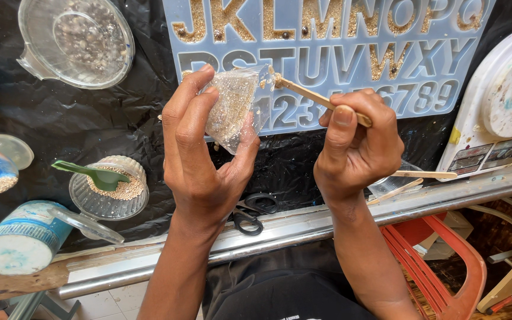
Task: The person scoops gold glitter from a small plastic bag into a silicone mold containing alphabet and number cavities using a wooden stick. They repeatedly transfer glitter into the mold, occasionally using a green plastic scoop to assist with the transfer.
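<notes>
My left hand (pixel 200 151) grips a small clear plastic bag (pixel 235 106) of fine golden grains, held up over the table. My right hand (pixel 357 145) pinches a flat wooden stick (pixel 309 95) whose tip reaches into the mouth of the bag. Just beyond both hands lies a pale blue silicone mould (pixel 327 53) with letter and number cavities, some filled with golden grains.
A clear ribbed cup (pixel 109 189) of grains with a green scoop (pixel 90 173) stands at left, near a clear bowl (pixel 75 38) and a tipped blue-and-white container (pixel 22 240). Black scissors (pixel 253 212) lie by the metal table edge. A white scale (pixel 499 101) and spare sticks (pixel 413 178) sit right.
</notes>
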